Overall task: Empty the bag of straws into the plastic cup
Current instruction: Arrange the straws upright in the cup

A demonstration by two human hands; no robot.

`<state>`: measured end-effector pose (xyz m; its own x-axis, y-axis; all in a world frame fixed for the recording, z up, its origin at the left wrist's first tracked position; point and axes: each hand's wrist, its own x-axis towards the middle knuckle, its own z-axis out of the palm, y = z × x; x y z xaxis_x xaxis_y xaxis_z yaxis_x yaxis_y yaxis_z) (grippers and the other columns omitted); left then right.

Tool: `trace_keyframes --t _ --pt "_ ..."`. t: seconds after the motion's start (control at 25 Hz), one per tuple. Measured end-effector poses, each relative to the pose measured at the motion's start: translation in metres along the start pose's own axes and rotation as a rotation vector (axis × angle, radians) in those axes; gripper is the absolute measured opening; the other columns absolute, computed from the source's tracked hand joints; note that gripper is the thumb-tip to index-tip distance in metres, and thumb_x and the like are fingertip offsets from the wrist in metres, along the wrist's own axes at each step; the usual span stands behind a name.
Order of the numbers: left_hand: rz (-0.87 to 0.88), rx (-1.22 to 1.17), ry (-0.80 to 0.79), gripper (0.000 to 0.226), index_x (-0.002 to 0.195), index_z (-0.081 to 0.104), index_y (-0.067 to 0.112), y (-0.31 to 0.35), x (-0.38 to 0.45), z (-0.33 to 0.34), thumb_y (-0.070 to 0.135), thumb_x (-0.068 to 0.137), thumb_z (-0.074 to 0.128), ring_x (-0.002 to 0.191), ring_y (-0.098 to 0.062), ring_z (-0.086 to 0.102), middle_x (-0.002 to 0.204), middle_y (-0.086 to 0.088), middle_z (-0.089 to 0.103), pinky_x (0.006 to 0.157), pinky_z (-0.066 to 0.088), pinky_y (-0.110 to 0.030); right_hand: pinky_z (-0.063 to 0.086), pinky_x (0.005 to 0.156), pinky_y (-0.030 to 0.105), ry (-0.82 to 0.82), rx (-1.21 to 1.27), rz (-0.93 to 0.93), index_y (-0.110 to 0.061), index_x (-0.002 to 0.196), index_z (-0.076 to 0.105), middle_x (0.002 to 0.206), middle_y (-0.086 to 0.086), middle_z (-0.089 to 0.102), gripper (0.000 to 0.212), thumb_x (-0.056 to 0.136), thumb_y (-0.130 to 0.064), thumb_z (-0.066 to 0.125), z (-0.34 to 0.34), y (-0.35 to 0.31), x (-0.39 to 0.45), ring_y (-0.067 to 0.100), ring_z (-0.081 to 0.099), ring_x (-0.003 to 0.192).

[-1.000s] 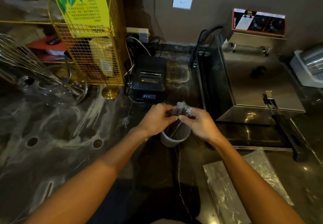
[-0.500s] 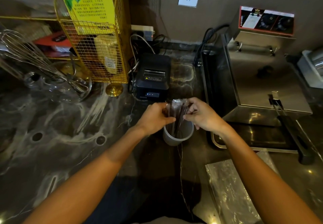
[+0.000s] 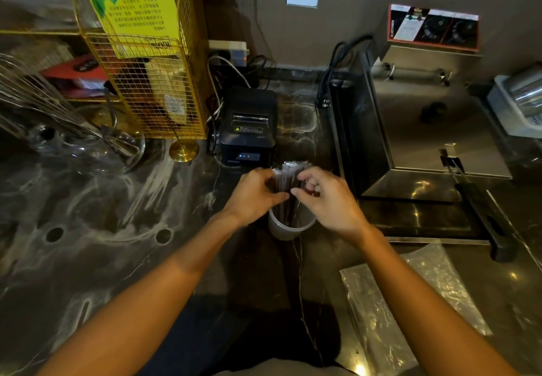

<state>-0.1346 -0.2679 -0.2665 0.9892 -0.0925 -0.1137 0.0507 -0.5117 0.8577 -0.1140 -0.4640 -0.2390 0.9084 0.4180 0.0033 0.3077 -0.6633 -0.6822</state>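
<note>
The straws (image 3: 289, 191) stand upright as one dark bundle, lower ends down inside the plastic cup (image 3: 290, 227) at the centre of the frame, wrapped tops poking up above both hands. The left hand (image 3: 253, 192) is curled against the bundle's left side and the right hand (image 3: 325, 197) against its right, thumb tips nearly meeting in front; both are closed lightly around the straws rather than clamped. A second ago the hands pinched the bundle near its top, higher over the cup; now they sit lower along its sides, with more of the straw tops exposed, which suggests the bundle is seated and being gathered or steadied. An empty-looking clear bag (image 3: 410, 302) lies flat at the lower right on the dark marbled counter (image 3: 102, 243), so the emptying looks essentially done. Behind the cup is a small black printer (image 3: 249, 126); a steel fryer (image 3: 425, 141) fills the right, a yellow wire basket (image 3: 140, 68) the upper left.
</note>
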Motion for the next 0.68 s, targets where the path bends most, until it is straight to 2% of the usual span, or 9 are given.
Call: trace_keyframes --t 0.12,0.2,0.32,0.4,0.52,0.68 --pt "-0.004 0.004 0.019 0.03 0.117 0.07 0.021 -0.003 -0.001 -0.003 0.019 0.088 0.078 0.095 -0.008 0.071 0.113 0.002 0.069 0.081 0.061 -0.021 0.048 0.077 0.007 0.063 -0.006 -0.071 -0.015 0.105 0.073 0.096 -0.001 0.07 0.009 0.098 -0.017 0.067 0.0 -0.004 0.006 0.004 0.064 0.087" --pt "-0.02 0.022 0.056 0.031 0.116 0.069 0.021 -0.005 -0.003 -0.006 0.022 0.087 0.08 0.093 -0.01 0.069 0.11 0.001 0.067 0.082 0.06 -0.027 0.047 0.076 0.006 0.086 0.011 -0.069 -0.014 0.101 0.073 0.092 -0.001 0.069 0.006 0.096 -0.015 0.07 -0.004 -0.006 0.009 0.003 0.063 0.085" --pt "-0.018 0.013 0.069 0.029 0.117 0.069 0.02 -0.006 -0.007 -0.008 0.02 0.089 0.077 0.089 -0.01 0.07 0.106 0.001 0.067 0.079 0.058 -0.024 0.044 0.067 0.006 0.047 -0.016 -0.028 -0.022 0.102 0.067 0.081 -0.012 0.059 0.013 0.092 -0.021 0.076 -0.005 -0.013 0.009 -0.007 0.059 0.076" --pt "-0.003 0.002 0.059 0.024 0.116 0.069 0.018 -0.005 -0.01 -0.006 0.018 0.092 0.073 0.088 -0.006 0.07 0.105 0.002 0.069 0.076 0.058 -0.02 0.045 0.064 0.008 0.028 -0.013 -0.052 -0.022 0.098 0.066 0.077 -0.015 0.057 0.012 0.092 -0.019 0.076 -0.001 -0.016 0.009 -0.013 0.059 0.077" --pt "0.016 -0.009 0.076 0.021 0.115 0.07 0.018 -0.005 -0.011 -0.002 0.019 0.094 0.071 0.088 -0.005 0.071 0.102 0.002 0.072 0.077 0.058 -0.02 0.051 0.067 0.017 0.005 -0.014 -0.075 -0.018 0.103 0.069 0.085 -0.009 0.062 0.013 0.092 -0.013 0.074 -0.001 -0.014 0.008 0.001 0.063 0.079" --pt "0.04 -0.018 0.087 0.023 0.117 0.069 0.018 -0.005 -0.012 0.003 0.021 0.095 0.07 0.09 -0.005 0.071 0.102 0.002 0.071 0.078 0.059 -0.021 0.053 0.065 0.015 -0.066 -0.013 -0.061 -0.021 0.104 0.064 0.086 -0.007 0.062 0.015 0.093 -0.015 0.073 -0.002 -0.012 0.001 0.0 0.063 0.076"
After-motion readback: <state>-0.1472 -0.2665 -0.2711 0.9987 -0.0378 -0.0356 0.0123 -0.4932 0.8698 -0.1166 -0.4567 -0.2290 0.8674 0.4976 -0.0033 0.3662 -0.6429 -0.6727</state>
